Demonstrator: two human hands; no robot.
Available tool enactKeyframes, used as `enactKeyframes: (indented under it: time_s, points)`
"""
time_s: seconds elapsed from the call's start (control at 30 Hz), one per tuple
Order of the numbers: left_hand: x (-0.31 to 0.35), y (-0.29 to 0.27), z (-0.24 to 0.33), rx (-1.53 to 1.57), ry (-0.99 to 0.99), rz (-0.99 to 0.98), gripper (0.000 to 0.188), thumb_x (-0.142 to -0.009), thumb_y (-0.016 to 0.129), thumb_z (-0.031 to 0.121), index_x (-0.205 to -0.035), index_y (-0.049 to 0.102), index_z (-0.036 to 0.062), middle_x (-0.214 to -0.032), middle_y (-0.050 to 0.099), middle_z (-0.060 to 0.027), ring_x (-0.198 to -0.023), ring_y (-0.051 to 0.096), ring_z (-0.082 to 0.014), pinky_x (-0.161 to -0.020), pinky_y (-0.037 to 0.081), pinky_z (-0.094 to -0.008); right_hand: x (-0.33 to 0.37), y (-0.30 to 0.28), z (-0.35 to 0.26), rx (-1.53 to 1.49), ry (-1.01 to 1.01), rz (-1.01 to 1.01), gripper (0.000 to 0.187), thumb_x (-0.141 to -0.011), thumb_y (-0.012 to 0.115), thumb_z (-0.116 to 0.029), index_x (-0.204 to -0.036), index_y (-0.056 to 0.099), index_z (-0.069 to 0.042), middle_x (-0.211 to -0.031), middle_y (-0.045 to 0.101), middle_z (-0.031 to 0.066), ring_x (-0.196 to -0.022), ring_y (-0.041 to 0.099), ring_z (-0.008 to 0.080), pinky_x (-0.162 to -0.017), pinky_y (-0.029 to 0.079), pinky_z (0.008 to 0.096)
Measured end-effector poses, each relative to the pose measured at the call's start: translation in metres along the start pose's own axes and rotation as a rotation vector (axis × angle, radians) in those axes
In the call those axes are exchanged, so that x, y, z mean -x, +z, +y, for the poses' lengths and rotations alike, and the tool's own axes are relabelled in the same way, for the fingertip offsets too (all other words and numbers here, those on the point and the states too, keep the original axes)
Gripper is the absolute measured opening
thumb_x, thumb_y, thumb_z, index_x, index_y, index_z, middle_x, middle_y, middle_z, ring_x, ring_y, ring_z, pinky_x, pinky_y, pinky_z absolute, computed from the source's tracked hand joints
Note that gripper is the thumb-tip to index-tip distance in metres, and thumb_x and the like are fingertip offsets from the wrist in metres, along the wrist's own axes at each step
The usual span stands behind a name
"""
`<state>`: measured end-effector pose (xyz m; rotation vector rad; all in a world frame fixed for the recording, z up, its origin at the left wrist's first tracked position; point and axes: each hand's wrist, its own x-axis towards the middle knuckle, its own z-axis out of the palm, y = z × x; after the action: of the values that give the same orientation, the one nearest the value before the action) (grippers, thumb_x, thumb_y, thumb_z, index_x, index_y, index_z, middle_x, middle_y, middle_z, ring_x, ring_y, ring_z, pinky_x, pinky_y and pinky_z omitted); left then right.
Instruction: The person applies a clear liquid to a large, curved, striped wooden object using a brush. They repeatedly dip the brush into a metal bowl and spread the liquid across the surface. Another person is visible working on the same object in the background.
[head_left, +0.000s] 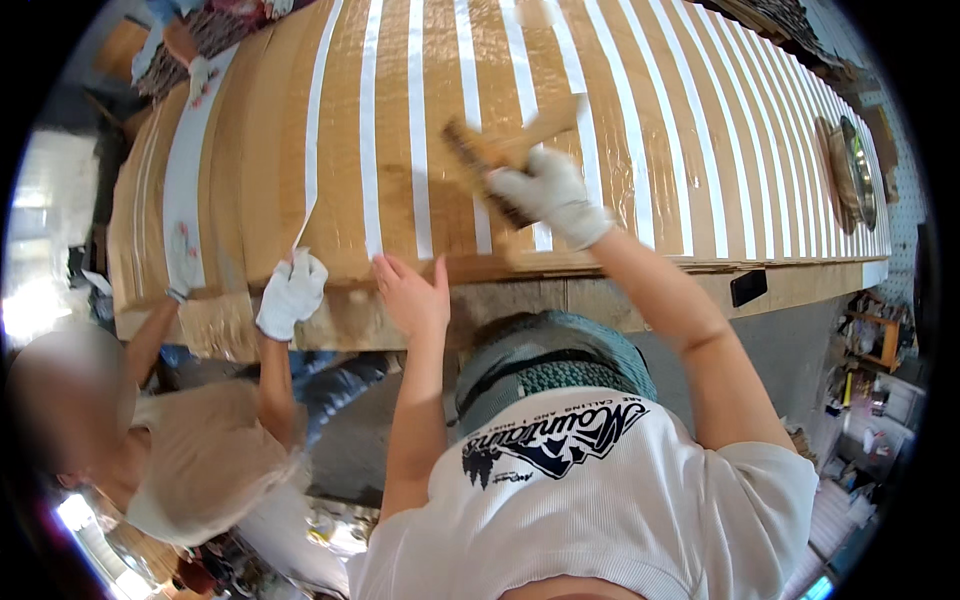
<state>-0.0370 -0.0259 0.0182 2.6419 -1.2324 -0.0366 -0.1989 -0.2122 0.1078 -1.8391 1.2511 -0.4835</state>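
My right hand (556,197), in a white glove, grips a wide wooden brush (474,155) above the table; it is smeared by motion, and I cannot tell whether its bristles touch the surface. Long white strips (421,170) lie side by side across a brown, glossy sheet (275,150). My bare left hand (412,296) rests at the sheet's near edge with fingers stretched and thumb apart, its fingertips by the end of one strip. To its left, a co-worker's gloved hand (292,292) pinches the near end of another strip (314,170), lifted off the sheet there.
The co-worker (210,450) stands close on my left, other gloved hand on a broad white band (185,180). Another person's gloved hand (199,78) is at the far left. A black phone (748,288) lies on the near wooden edge, a metal bowl (856,172) at the right end.
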Motion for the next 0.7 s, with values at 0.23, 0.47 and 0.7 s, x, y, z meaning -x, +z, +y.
enactKeyframes:
  time_s: [0.23,0.47,0.7]
  points:
    - [-0.014,-0.009,0.01,-0.145,0.005,-0.175,0.1,-0.085,0.059,0.067,-0.131,0.047,-0.0211,-0.14,0.045,-0.0367,-0.134,0.044,-0.0438,-0.113,0.036,-0.0434,-0.063,0.04,-0.016,0.19,-0.157,-0.119,0.044,-0.085,0.063,-0.046,-0.098,0.066,-0.004,-0.093,0.069,0.023,-0.09,0.067,0.0393,-0.079,0.054,0.0461]
    - [-0.017,-0.006,0.018,-0.161,-0.033,-0.253,0.105,-0.084,0.06,0.069,-0.133,0.043,-0.0223,-0.143,0.041,-0.0384,-0.135,0.041,-0.0463,-0.112,0.036,-0.0458,-0.197,-0.098,0.061,0.259,0.022,0.314,0.045,-0.088,0.06,-0.045,-0.112,0.068,-0.008,-0.098,0.071,0.0179,-0.094,0.068,0.0346,-0.08,0.053,0.0419]
    - [-0.019,0.003,0.016,-0.168,-0.036,-0.231,0.107,-0.077,0.07,0.065,-0.132,0.042,-0.0221,-0.144,0.038,-0.0392,-0.137,0.038,-0.0487,-0.112,0.036,-0.0474,-0.216,-0.056,0.009,0.468,-0.223,-0.055,0.041,-0.083,0.065,-0.047,-0.099,0.064,-0.009,-0.089,0.069,0.0175,-0.087,0.069,0.0357,-0.077,0.055,0.0455]
